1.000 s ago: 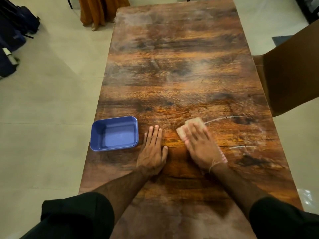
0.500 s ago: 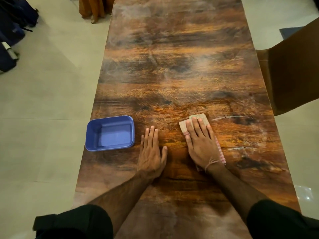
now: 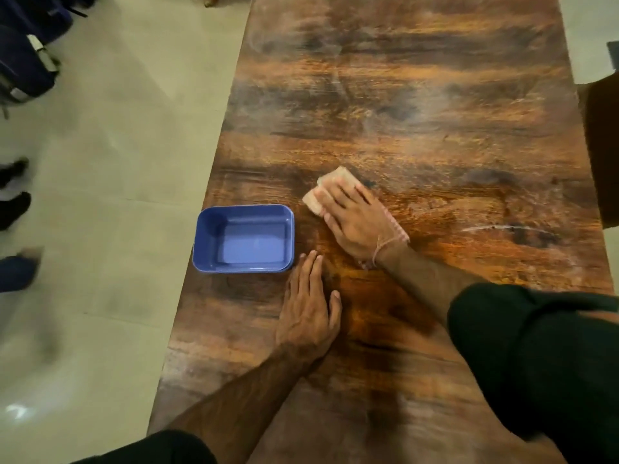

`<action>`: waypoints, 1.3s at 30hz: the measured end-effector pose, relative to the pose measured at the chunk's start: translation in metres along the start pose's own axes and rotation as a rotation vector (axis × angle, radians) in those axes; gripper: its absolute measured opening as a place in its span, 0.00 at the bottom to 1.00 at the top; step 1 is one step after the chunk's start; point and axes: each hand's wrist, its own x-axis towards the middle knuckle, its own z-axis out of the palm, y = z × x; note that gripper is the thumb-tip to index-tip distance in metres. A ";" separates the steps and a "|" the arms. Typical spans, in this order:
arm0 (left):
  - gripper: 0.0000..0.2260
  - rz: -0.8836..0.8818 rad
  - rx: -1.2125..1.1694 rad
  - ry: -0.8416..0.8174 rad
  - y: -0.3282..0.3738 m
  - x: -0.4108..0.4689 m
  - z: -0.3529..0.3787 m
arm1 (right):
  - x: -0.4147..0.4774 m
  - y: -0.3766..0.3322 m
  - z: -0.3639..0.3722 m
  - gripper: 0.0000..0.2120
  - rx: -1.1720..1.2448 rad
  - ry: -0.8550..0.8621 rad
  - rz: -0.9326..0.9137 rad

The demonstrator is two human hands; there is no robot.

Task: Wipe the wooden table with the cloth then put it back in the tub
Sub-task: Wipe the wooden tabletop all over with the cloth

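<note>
The right hand [image 3: 355, 222] lies flat with its fingers straight and spread a little, pressing a pale folded cloth [image 3: 330, 184] down onto the wooden counter [image 3: 418, 112]. The cloth sticks out past the fingertips, and a pinkish edge of it shows beside the wrist, where a thin thread [image 3: 385, 244] is tied. The left hand [image 3: 310, 306] rests palm down on the counter, fingers straight and close together, holding nothing. Its fingertips are just beside the near right corner of a blue rectangular tub [image 3: 244, 207]. The tub stands upright near the counter's left edge. The cloth is on the counter near the tub's far right corner, not touching it. Both arms come out of black sleeves [image 3: 536, 363]. A pale streak [image 3: 485, 227] crosses the wood to the right of the hands. On the pale tiled floor [image 3: 117, 162] to the left are dark bags [image 3: 23, 61] and blurred shoes [image 3: 15, 209]. A brown chair [image 3: 603, 152] stands at the counter's right edge.
</note>
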 end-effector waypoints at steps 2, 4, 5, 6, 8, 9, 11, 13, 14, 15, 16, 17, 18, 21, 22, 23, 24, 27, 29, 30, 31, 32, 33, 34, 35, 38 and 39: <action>0.31 0.010 0.003 0.005 -0.001 0.001 0.000 | 0.022 -0.004 -0.002 0.27 -0.002 0.031 0.061; 0.31 0.008 -0.010 0.008 -0.001 0.000 0.000 | 0.017 -0.017 0.000 0.28 0.008 0.055 0.100; 0.31 0.008 -0.027 0.012 0.000 0.000 -0.002 | 0.004 -0.026 0.003 0.28 0.003 0.057 0.095; 0.31 0.011 -0.049 0.027 0.001 0.000 -0.003 | -0.015 -0.036 0.006 0.27 -0.004 0.054 0.078; 0.30 0.025 -0.091 0.060 0.002 0.001 -0.004 | -0.056 -0.053 0.013 0.27 -0.008 0.029 0.055; 0.29 0.030 -0.091 0.064 0.003 0.001 -0.003 | -0.073 -0.057 0.016 0.27 0.011 0.019 0.051; 0.29 0.030 -0.067 0.053 0.003 0.002 -0.004 | -0.086 -0.053 0.016 0.26 0.030 0.005 0.042; 0.30 0.026 -0.037 0.015 0.002 0.004 -0.006 | -0.073 -0.041 0.011 0.27 -0.009 -0.009 0.033; 0.31 0.029 -0.025 -0.010 0.002 0.004 -0.006 | -0.060 -0.035 0.008 0.27 -0.023 0.005 0.053; 0.32 0.034 -0.015 -0.029 0.000 0.004 -0.006 | -0.047 -0.031 0.006 0.28 -0.019 0.016 0.095; 0.32 0.040 -0.009 -0.043 0.000 0.003 -0.007 | -0.037 -0.028 0.006 0.28 -0.014 0.031 0.150; 0.32 0.044 -0.005 -0.055 0.001 0.003 -0.009 | -0.031 -0.029 0.006 0.29 -0.004 0.041 0.202; 0.32 0.048 -0.002 -0.062 0.001 0.002 -0.009 | -0.029 -0.033 0.007 0.29 0.006 0.055 0.231; 0.32 0.054 -0.007 -0.036 0.002 0.000 -0.007 | -0.059 -0.049 0.010 0.28 0.000 0.044 0.135; 0.32 0.052 -0.003 -0.028 0.001 0.001 -0.006 | -0.075 -0.050 0.012 0.27 -0.004 0.025 0.072; 0.32 0.050 0.004 -0.032 0.001 0.002 -0.005 | -0.088 -0.044 0.012 0.27 -0.006 -0.008 0.022; 0.32 0.050 0.012 -0.040 0.002 0.002 -0.005 | -0.097 -0.034 0.009 0.27 -0.005 -0.038 -0.006; 0.31 0.059 0.029 -0.056 0.003 0.006 -0.008 | -0.089 0.011 0.001 0.28 -0.025 -0.017 0.109; 0.31 0.054 0.043 -0.057 0.004 0.005 -0.010 | -0.075 0.035 -0.005 0.30 0.008 0.041 0.302; 0.31 0.054 0.051 -0.065 0.003 0.004 -0.010 | -0.070 0.037 -0.005 0.30 0.009 0.068 0.360; 0.31 0.053 0.052 -0.086 0.004 0.003 -0.010 | -0.068 0.031 -0.004 0.29 0.007 0.090 0.400; 0.31 0.055 0.063 -0.107 0.003 0.001 -0.008 | -0.070 0.021 0.001 0.29 0.004 0.103 0.430; 0.31 0.057 0.070 -0.122 0.002 -0.001 -0.007 | -0.079 0.008 0.005 0.29 -0.002 0.091 0.437; 0.31 0.060 0.066 -0.124 0.003 -0.003 -0.006 | -0.094 -0.004 0.008 0.28 -0.019 0.069 0.415; 0.31 0.070 0.060 -0.123 0.005 -0.001 -0.009 | -0.109 -0.011 0.010 0.28 -0.025 0.061 0.366; 0.32 0.132 0.060 -0.169 0.009 0.014 -0.013 | -0.134 -0.001 0.007 0.28 -0.017 0.023 0.204; 0.33 0.157 0.073 -0.173 0.012 0.019 -0.013 | -0.136 0.011 0.006 0.29 -0.021 0.023 0.214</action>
